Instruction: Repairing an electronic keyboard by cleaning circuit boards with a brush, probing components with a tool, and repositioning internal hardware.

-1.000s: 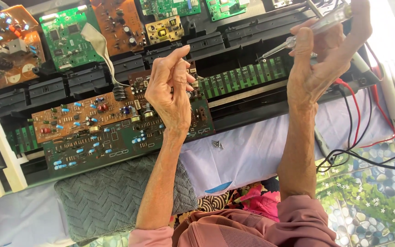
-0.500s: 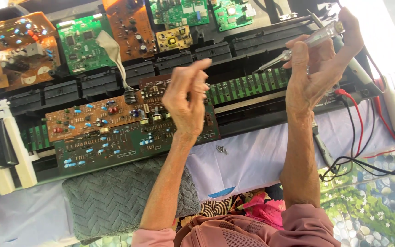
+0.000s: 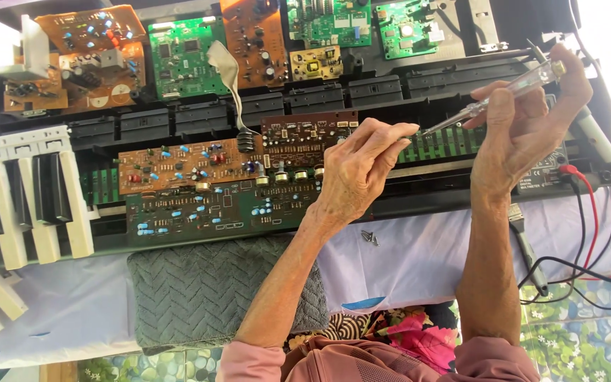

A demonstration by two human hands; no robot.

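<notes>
Gripping a clear-handled screwdriver, the right hand holds it up over the opened black keyboard chassis, fingers closed around the handle, with the metal tip slanting down and to the left. The left hand is raised just beside that tip, its fingers curled and pinched together close to the blade's end; whether it holds anything small between them I cannot tell. Under the left hand lies a dark brown circuit board, with an orange-brown board to its left and a dark green board below both, all three resting on the chassis. A pale ribbon cable rises from these boards toward the row of other boards at the back: a bright green board, an orange board and a small yellow board. A strip of green contacts runs under the screwdriver tip. At the far left sit loose white and black piano keys. A few small screws lie on the white cloth in front of the chassis, near a grey knitted mat. Red and black test leads trail off to the right beside a small brush.
</notes>
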